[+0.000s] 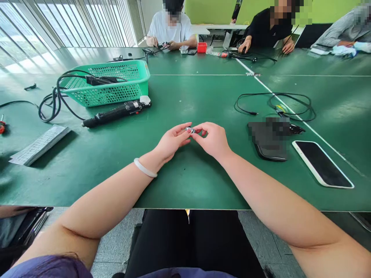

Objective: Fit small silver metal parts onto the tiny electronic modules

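A small silvery and dark part (189,130) sits between my fingertips above the green table; it is too small for me to tell its kind. My left hand (173,142), with a white bangle (145,168) on the wrist, pinches the part from the left. From the other side, the thumb and fingers of my right hand (213,139) close on the same part. Fingers cover much of it. Both forearms reach in from the bottom of the view.
A green plastic basket (107,92) holds black cables, with a black electric screwdriver (116,112) in front. Left lies a stack of paper (42,144). On the right are a black pouch-like object (268,141), a phone (323,164) and a cable (311,106). Several people sit opposite.
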### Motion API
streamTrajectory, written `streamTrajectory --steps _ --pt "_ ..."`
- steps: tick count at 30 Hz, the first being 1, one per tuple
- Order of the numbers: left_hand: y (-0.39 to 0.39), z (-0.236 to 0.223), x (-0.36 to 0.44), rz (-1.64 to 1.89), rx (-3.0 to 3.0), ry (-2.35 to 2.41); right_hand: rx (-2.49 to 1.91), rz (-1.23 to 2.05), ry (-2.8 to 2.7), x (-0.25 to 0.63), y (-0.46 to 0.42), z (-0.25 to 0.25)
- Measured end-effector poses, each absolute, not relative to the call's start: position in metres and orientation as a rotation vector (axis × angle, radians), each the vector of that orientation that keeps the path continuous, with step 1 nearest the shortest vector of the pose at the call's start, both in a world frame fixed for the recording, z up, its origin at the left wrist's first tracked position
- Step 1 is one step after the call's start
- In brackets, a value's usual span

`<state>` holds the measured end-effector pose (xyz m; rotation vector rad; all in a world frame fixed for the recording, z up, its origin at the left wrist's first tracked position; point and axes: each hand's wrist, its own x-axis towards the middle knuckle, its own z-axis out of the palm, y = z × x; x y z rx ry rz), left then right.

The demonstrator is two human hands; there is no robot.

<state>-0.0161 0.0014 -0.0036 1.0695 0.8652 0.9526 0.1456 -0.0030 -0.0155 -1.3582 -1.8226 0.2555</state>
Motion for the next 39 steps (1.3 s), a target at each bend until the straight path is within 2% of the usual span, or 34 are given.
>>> streamTrajectory --steps 7,12,21,23,32,36,39 --pt "-0.003 -0.006 -0.007 1.000 0.827 0.961 -1.383 0.288 -1.931 0.128 -0.007 -0.019" --pt "-0.003 0.008 -0.030 0.949 0.767 1.119 -1.274 0.421 -1.963 0.131 -0.007 -0.020" --pt "-0.049 0.013 -0.164 0.691 1.963 1.935 -1.420 0.622 -1.721 0.160 0.007 -0.026" --pt "-0.060 0.011 -0.185 0.604 2.042 2.052 -1.416 0.642 -1.713 0.161 0.008 -0.026" --pt "-0.068 0.004 -0.212 0.455 2.030 2.211 -1.417 0.678 -1.706 0.159 0.003 -0.023" --pt "-0.069 0.002 -0.213 0.495 1.900 2.220 -1.426 0.669 -1.709 0.161 0.003 -0.023" --pt "-0.071 0.005 -0.218 0.665 1.586 2.200 -1.431 0.667 -1.714 0.162 0.004 -0.023"
